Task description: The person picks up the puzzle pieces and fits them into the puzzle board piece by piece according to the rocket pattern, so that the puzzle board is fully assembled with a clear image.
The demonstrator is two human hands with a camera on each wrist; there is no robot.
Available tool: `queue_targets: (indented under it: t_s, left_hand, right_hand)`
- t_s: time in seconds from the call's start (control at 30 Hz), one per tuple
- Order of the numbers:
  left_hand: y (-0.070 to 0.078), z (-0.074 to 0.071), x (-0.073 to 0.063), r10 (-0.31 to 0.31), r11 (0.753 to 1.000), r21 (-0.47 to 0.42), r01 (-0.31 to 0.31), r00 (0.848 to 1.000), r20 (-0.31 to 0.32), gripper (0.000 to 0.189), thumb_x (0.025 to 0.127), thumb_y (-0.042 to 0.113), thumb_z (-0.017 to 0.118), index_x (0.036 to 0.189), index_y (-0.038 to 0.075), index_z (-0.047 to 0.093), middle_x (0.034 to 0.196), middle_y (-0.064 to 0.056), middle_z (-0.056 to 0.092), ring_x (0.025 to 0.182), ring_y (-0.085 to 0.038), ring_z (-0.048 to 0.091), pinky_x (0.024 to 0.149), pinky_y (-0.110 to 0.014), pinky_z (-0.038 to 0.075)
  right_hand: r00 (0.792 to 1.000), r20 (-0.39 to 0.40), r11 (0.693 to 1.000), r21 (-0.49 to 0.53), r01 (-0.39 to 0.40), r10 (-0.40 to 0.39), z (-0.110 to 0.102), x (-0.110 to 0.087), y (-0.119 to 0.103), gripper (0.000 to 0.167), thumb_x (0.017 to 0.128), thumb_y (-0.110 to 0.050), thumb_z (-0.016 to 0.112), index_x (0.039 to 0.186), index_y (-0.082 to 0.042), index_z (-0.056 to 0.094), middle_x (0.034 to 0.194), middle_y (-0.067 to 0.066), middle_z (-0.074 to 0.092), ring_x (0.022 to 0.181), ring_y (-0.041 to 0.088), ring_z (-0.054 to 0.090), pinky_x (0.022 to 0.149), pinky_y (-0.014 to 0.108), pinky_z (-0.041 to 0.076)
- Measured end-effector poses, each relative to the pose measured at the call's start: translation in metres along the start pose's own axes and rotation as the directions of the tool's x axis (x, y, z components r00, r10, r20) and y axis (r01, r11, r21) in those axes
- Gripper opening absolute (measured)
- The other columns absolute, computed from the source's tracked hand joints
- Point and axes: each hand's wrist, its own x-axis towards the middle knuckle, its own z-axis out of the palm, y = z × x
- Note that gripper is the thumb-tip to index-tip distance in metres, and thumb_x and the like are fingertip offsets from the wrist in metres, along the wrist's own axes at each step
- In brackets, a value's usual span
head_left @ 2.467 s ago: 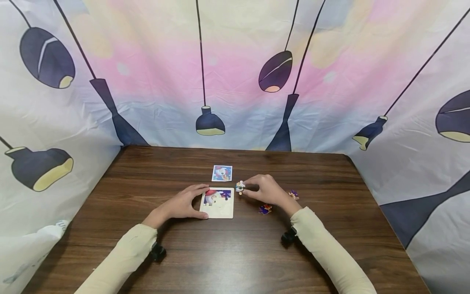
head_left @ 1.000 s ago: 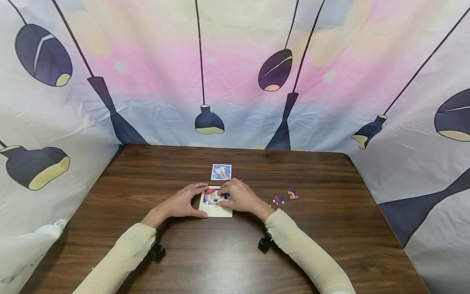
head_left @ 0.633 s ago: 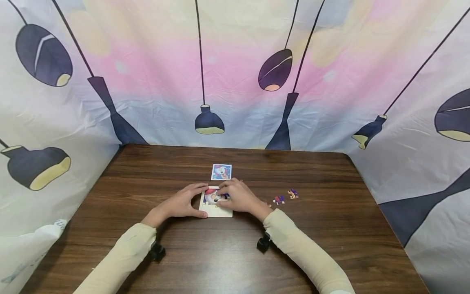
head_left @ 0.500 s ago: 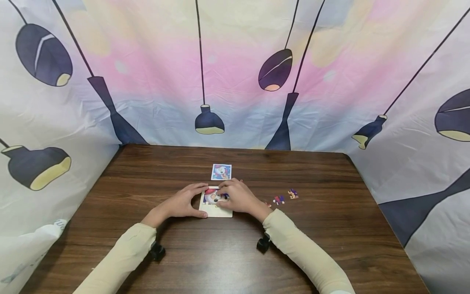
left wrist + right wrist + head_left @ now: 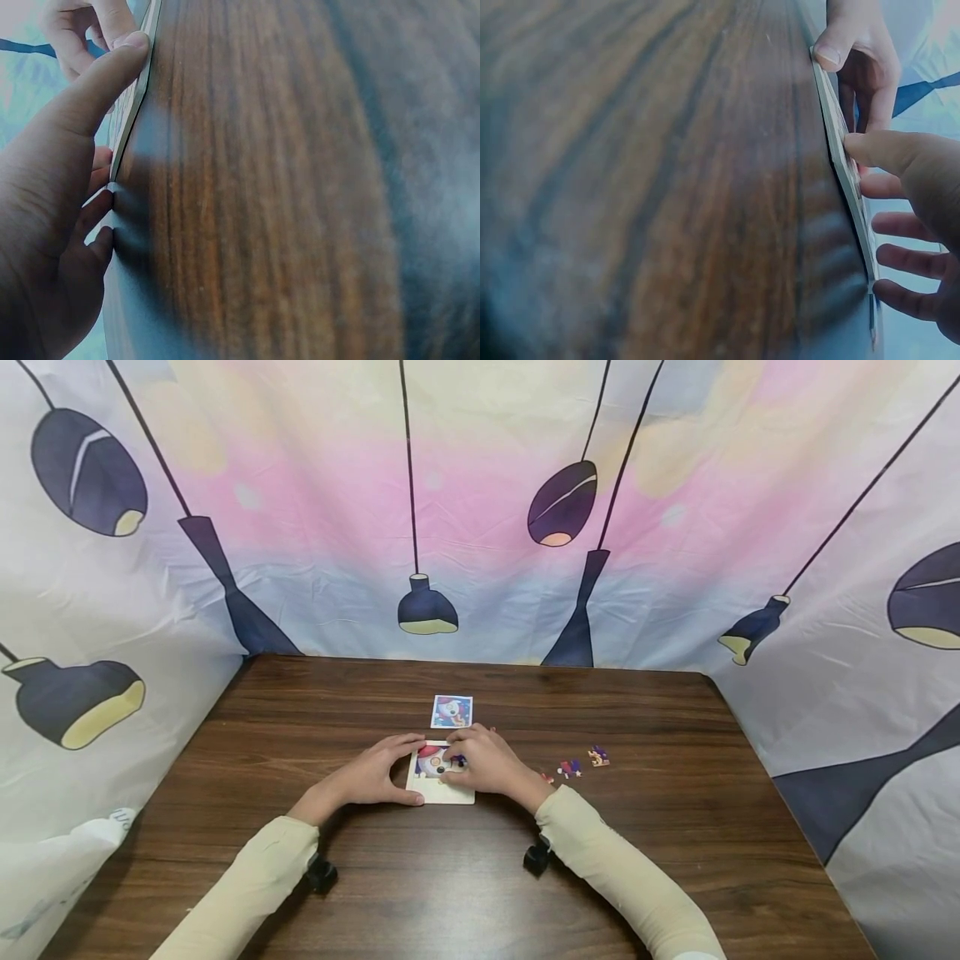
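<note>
A square jigsaw puzzle board (image 5: 446, 794) with a pale frame lies on the table, its upper part filled with a cartoon picture and its lower part bare. My left hand (image 5: 372, 771) holds the board by its left side, thumb at the near corner and fingers at the far one. Over the board's right half, my right hand (image 5: 489, 760) has thumb and index finger on a white puzzle piece (image 5: 437, 766) with a face, partly hidden by the fingers. In the right wrist view, that hand's other fingers spread along the board's edge.
Loose puzzle pieces lie to the right: a purple and red one (image 5: 569, 768), a purple and orange one (image 5: 598, 756), and another partly behind the right wrist. A small picture card (image 5: 452, 711) lies beyond the board. Printed cloth (image 5: 495, 527) hangs behind the brown table (image 5: 450, 893).
My right hand has carried the white puzzle piece leftward from beside the board onto it. Over the last second the fingers have barely shifted; my left hand has stayed on the board.
</note>
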Motion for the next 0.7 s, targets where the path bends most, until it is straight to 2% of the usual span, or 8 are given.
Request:
queue_targets:
  t_s: [0.27, 0.47, 0.57, 0.7]
  left_hand:
    - [0.001, -0.001, 0.0, 0.003, 1.0, 0.005, -0.003, 1.0, 0.002, 0.104, 0.077, 0.067, 0.08, 0.156, 0.01, 0.043, 0.162, -0.012, 0.038, 0.148, -0.038, 0.034, 0.113, -0.063, 0.034]
    - [0.0, -0.001, 0.0, 0.002, 1.0, 0.013, -0.002, 1.0, 0.001, 0.104, 0.077, 0.068, 0.079, 0.156, 0.01, 0.044, 0.161, -0.012, 0.038, 0.148, -0.038, 0.034, 0.113, -0.064, 0.034]
    - [0.001, -0.001, 0.0, -0.001, 1.0, 0.014, 0.001, 1.0, 0.004, 0.104, 0.077, 0.069, 0.078, 0.156, 0.011, 0.044, 0.162, -0.012, 0.038, 0.148, -0.039, 0.033, 0.113, -0.064, 0.033]
    - [0.001, -0.002, 0.0, 0.004, 1.0, 0.017, -0.004, 1.0, 0.001, 0.104, 0.077, 0.069, 0.078, 0.155, 0.01, 0.044, 0.161, -0.013, 0.038, 0.147, -0.04, 0.034, 0.112, -0.066, 0.034]
  right_hand:
    - [1.0, 0.007, 1.0, -0.006, 0.018, -0.018, -0.001, 0.0, 0.001, 0.034, 0.092, -0.046, 0.074, 0.113, -0.02, 0.081, 0.133, 0.003, 0.067, 0.12, 0.024, 0.06, 0.099, 0.045, 0.052]
    - [0.998, 0.055, 1.0, 0.007, 0.026, -0.027, -0.003, 0.0, 0.003, 0.036, 0.095, -0.047, 0.07, 0.118, -0.021, 0.079, 0.138, 0.003, 0.064, 0.123, 0.024, 0.059, 0.104, 0.048, 0.049]
    - [0.997, 0.064, 0.998, 0.057, 0.036, -0.04, -0.007, -0.003, 0.008, 0.037, 0.097, -0.044, 0.069, 0.123, -0.02, 0.077, 0.141, 0.004, 0.063, 0.125, 0.024, 0.057, 0.105, 0.049, 0.048]
    - [0.999, 0.015, 0.988, 0.147, 0.043, -0.046, -0.016, -0.013, 0.021, 0.036, 0.098, -0.039, 0.069, 0.126, -0.017, 0.075, 0.138, 0.004, 0.064, 0.124, 0.022, 0.059, 0.103, 0.043, 0.05]
